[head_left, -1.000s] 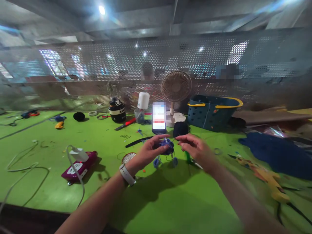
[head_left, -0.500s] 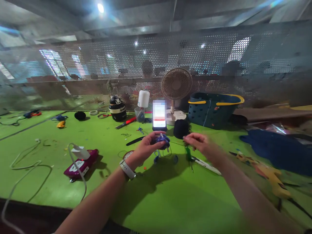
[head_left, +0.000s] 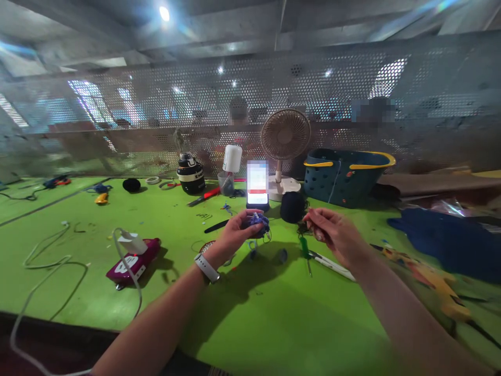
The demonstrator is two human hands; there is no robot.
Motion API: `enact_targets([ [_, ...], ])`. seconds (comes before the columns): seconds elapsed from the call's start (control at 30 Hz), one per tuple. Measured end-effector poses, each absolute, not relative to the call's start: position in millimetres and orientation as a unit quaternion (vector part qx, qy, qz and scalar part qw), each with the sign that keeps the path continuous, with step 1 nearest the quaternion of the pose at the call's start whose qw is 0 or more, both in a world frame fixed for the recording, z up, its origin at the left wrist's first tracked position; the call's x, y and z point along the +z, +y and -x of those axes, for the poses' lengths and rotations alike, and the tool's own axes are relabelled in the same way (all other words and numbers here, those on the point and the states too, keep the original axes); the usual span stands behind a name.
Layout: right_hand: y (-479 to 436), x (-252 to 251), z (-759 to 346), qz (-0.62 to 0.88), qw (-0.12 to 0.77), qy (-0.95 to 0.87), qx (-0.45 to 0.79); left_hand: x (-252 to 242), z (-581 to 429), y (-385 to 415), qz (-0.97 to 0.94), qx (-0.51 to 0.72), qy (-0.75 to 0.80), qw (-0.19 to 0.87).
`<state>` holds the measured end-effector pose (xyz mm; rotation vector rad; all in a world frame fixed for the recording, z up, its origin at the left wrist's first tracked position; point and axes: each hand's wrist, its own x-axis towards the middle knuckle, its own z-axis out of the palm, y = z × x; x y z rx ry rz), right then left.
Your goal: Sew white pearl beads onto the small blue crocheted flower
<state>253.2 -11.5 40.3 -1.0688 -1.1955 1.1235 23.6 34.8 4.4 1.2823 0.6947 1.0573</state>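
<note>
My left hand (head_left: 241,228) is closed around a small purple-blue yarn piece (head_left: 260,223) with pale beads on top, held above the green table. To the right, my right hand (head_left: 326,230) is pinched at the fingertips, apart from the piece. A dark thread runs to those fingertips in the earlier frame; it is too faint to follow now. Just below them lie a green-handled tool (head_left: 304,247) with a thin metal shaft and a white, pen-like tool (head_left: 332,265). A red-rimmed dish of beads (head_left: 206,246) is partly hidden by my left wrist.
Behind my hands stand a lit phone (head_left: 257,184), a fan (head_left: 285,137), a dark yarn ball (head_left: 293,207) and a dark green basket (head_left: 344,177). A purple power strip (head_left: 135,263) with a white cable is at left. A yellow glue gun (head_left: 438,282) lies at right.
My right hand has pulled slightly farther right, away from the yarn piece. My left hand keeps its hold, with the piece turned a little. The whole view has shifted slightly.
</note>
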Motion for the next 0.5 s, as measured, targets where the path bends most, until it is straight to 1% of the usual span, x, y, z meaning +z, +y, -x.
enact_targets([
  [0.17, -9.3, 44.5, -257.3, 0.42, 0.664, -0.39, 0.48, 0.3, -22.5, 36.7, -0.561, 0.444, 0.309, 0.627],
  [0.27, -8.3, 46.6, -259.8, 0.416, 0.681, -0.368, 0.478, -1.7, -21.8, 37.9, -0.569, 0.438, 0.306, 0.625],
  [0.37, -7.9, 50.0, -261.5, 0.421, 0.699, -0.367, 0.448, -1.0, -21.5, 37.6, -0.571, 0.43, 0.309, 0.628],
  [0.5, -6.1, 54.3, -267.0, 0.408, 0.752, -0.305, 0.418, 3.2, -21.1, 34.4, -0.572, 0.407, 0.327, 0.633],
])
